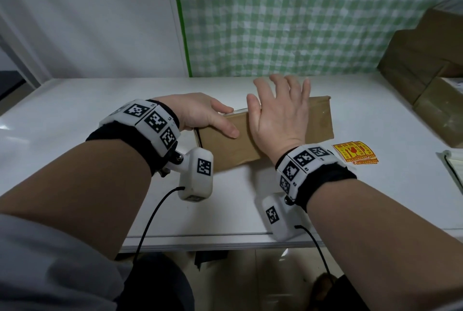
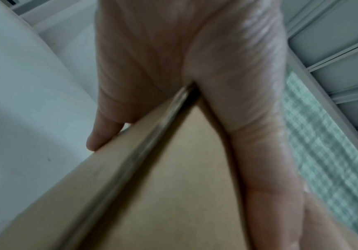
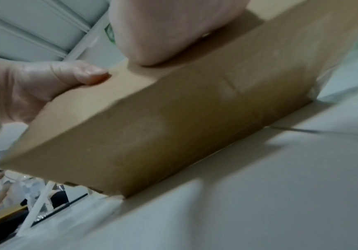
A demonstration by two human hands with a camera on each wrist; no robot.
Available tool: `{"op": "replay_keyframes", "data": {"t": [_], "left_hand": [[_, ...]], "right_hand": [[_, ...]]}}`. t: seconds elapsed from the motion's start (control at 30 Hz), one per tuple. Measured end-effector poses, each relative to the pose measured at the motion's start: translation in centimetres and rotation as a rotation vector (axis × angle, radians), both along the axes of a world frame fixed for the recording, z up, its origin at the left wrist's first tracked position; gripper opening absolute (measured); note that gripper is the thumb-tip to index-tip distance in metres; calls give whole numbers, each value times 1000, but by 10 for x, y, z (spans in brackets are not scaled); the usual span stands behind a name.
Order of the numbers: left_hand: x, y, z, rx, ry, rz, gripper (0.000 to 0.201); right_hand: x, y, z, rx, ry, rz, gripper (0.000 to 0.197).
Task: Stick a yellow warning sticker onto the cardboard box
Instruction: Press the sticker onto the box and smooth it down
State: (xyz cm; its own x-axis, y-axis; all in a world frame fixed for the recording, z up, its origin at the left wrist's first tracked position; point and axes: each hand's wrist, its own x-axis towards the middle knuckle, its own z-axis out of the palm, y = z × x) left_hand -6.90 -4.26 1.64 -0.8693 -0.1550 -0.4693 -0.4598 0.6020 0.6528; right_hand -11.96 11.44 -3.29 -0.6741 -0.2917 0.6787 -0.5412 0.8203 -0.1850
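Note:
A flat brown cardboard box lies in the middle of the white table. My left hand grips the box's left end, thumb on top and fingers over the far edge. The left wrist view shows this grip on the box. My right hand lies over the box top with straight, spread fingers, and its palm heel rests on the box. A small pile of yellow warning stickers sits on the table just right of my right wrist. No sticker shows on the box.
A stack of brown cardboard boxes fills the table's far right corner. A pale flat object pokes in at the right edge. A green checked cloth hangs behind the table. The table's front edge runs under my wrists.

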Motion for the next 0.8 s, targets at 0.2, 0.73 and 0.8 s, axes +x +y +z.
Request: {"op": "replay_keyframes", "data": {"t": [0.2, 0.73, 0.8], "left_hand": [[0, 2, 4, 6, -20, 0, 96], [-3, -2, 0, 21, -42, -1, 100], [-3, -2, 0, 15, -24, 11, 100]], "right_hand": [[-14, 29, 4, 61, -169, -89, 55], [0, -7, 12, 111, -213, -19, 58], [-5, 2, 11, 153, -207, -15, 62]]}}
